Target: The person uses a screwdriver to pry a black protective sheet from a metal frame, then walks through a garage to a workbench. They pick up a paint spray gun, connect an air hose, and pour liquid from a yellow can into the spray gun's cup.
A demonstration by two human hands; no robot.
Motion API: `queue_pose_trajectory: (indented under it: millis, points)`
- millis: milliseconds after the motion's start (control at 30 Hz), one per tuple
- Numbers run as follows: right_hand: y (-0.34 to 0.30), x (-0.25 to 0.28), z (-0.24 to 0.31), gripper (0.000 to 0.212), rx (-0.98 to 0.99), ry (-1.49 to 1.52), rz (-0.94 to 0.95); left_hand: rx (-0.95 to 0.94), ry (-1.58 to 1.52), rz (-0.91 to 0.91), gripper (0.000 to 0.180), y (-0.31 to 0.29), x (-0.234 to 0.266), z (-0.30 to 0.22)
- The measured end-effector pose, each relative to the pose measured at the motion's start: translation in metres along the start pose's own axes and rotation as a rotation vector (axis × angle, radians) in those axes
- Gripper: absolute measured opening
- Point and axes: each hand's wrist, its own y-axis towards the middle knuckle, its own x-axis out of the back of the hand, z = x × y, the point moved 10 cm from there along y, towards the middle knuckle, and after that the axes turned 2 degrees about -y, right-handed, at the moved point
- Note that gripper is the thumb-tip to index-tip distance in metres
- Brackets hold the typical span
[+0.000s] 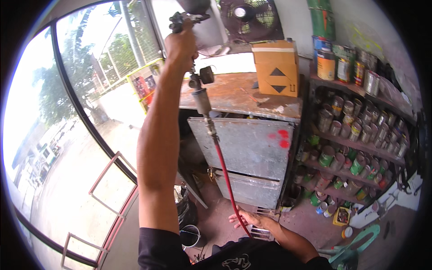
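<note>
High up near the window, my left hand (180, 47) is closed round the handle of a spray gun (177, 21) with a dark cup on top. Below that hand hang a gauge (206, 74) and a grey cylindrical air filter (202, 101), joined to the gun's handle. From the filter a red air hose (226, 175) runs down towards my body. Low in front of me, my right hand (253, 219) has its fingers stretched apart, with the hose crossing in front of them. Whether the palm touches the hose I cannot tell.
A rusty-topped metal cabinet (252, 144) stands ahead, bearing a cardboard box (276, 67). A large fan (249, 20) is behind it. Shelves (355, 146) packed with paint cans line the right. A black bucket (189, 236) and a green chair (360, 243) are on the floor.
</note>
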Motion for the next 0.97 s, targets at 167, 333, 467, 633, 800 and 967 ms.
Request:
queue_pose_trajectory:
  millis: [167, 333, 467, 633, 800, 967]
  points:
    - [0.0, -0.005, -0.002, 0.115, 0.032, 0.018, -0.038, 0.034, 0.082, -0.038, 0.042, -0.024, 0.0, -0.011]
    - [0.008, -0.001, -0.016, 0.114, 0.009, 0.025, -0.048, 0.022, 0.061, -0.023, 0.043, -0.022, 0.006, -0.012]
    - [0.008, -0.01, -0.008, 0.114, -0.02, 0.004, 0.001, 0.014, 0.063, -0.042, 0.042, -0.008, 0.018, -0.001]
    - [0.011, -0.003, -0.012, 0.115, 0.0, 0.013, -0.008, 0.01, 0.082, -0.05, 0.042, -0.007, 0.017, -0.004]
    - [0.009, 0.0, -0.015, 0.106, -0.005, 0.034, -0.036, 0.025, 0.052, -0.011, 0.04, -0.012, 0.007, -0.005]
    - [0.009, -0.006, -0.014, 0.108, -0.004, 0.028, -0.001, 0.046, 0.05, -0.014, 0.041, -0.012, 0.009, -0.002]
